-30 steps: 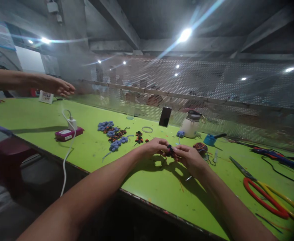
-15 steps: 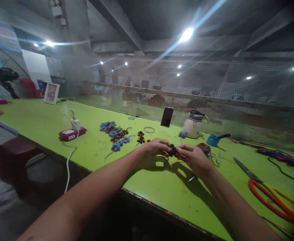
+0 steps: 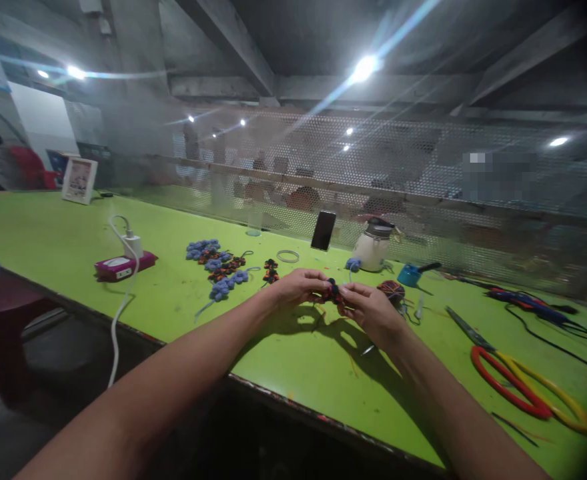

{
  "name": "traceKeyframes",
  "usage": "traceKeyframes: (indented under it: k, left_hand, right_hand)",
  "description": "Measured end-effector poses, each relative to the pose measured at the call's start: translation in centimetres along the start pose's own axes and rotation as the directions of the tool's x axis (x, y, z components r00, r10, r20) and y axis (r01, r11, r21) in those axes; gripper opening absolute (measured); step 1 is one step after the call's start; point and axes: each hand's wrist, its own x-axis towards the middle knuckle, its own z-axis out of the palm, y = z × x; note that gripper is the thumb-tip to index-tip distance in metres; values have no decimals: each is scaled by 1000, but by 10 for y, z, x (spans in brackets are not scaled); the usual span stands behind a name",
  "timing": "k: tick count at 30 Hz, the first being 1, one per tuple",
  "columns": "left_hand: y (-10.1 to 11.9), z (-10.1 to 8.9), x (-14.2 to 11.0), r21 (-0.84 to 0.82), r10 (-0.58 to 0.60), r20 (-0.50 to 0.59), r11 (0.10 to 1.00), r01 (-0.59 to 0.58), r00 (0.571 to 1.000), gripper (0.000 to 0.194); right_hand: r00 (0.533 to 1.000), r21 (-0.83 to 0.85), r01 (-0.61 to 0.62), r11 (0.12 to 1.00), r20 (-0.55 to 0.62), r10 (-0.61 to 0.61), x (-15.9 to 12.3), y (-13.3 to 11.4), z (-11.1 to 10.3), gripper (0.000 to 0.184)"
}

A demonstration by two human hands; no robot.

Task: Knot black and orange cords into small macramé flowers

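Observation:
My left hand and my right hand meet above the green table, both closed. Pinched between their fingertips is a small dark crocheted flower in black and reddish yarn, partly hidden by the fingers. Loose orange yarn strands hang below it. A slim metal tip shows under my right hand; the rest of that tool is hidden. Beyond my left wrist lie blue-purple crocheted flowers and black-and-orange flowers. A ball of dark multicoloured yarn sits just past my right hand.
Large red-and-yellow-handled scissors lie right of my forearm. Behind stand a pale jug, a leaning phone and a blue pot. A purple power strip with a white cable is on the left. Mesh screens the table's back.
The view has turned slightly right, so everything sits further left. Another person's hand at the far left has gone out of view. Both my hands still hold the flower.

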Motion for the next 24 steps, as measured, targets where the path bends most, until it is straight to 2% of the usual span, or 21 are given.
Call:
traceKeyframes:
  k: [6,17,21,24]
  left_hand:
    - [4,2,-3,-36,-17,20,999,17,1000,19]
    - [5,1,-1,-7,32,-60,999,-33,998,17]
    - [8,0,-4,11,6,-29,1000,-5,1000,17]
    - [7,-1,-5,16,-29,14,999,28,999,24]
  right_hand:
    - [997,45,73,996,7,-74,0,-1,0,23]
    - [993,57,111,992,38,-113,-1,-1,4,22]
    - [991,39,135,990,12,-135,0,-1,3,24]
    - [989,36,148,988,-9,-148,2,0,0,25]
